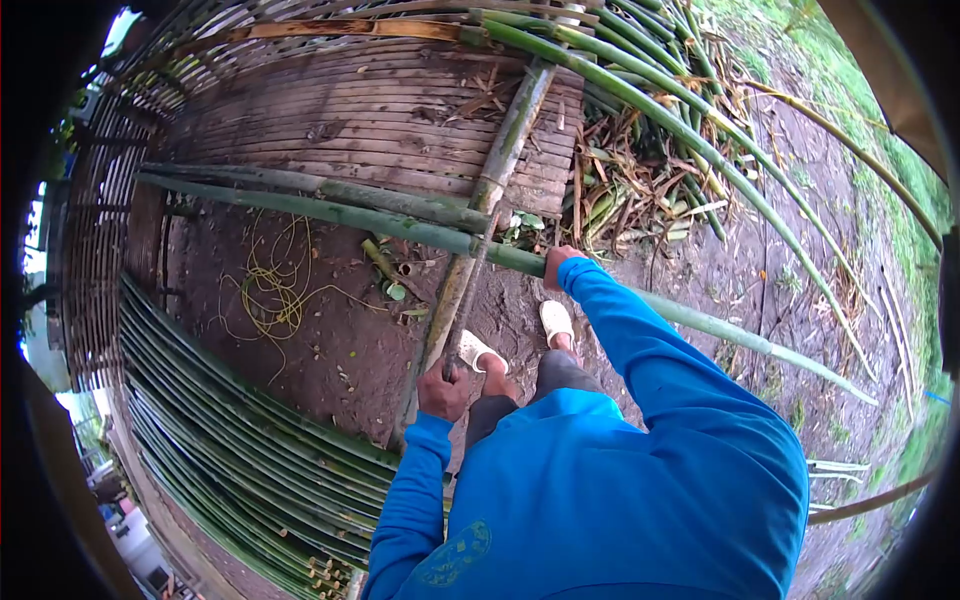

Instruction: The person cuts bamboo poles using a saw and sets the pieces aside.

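A long green bamboo pole lies across a thick, slanting bamboo support. My right hand is closed around the pole, just right of the support. In my left hand is the handle end of a long, narrow dark blade. Its upper part crosses the pole beside the support; whether it is a saw or a machete I cannot make out. A second bamboo pole lies alongside, behind the first, and ends near the support.
A slatted bamboo platform stands at the back. Cut bamboo poles lie in rows at lower left. Tangled yellow cord rests on the dirt. More poles and dry husks are heaped at upper right. My feet wear pale clogs.
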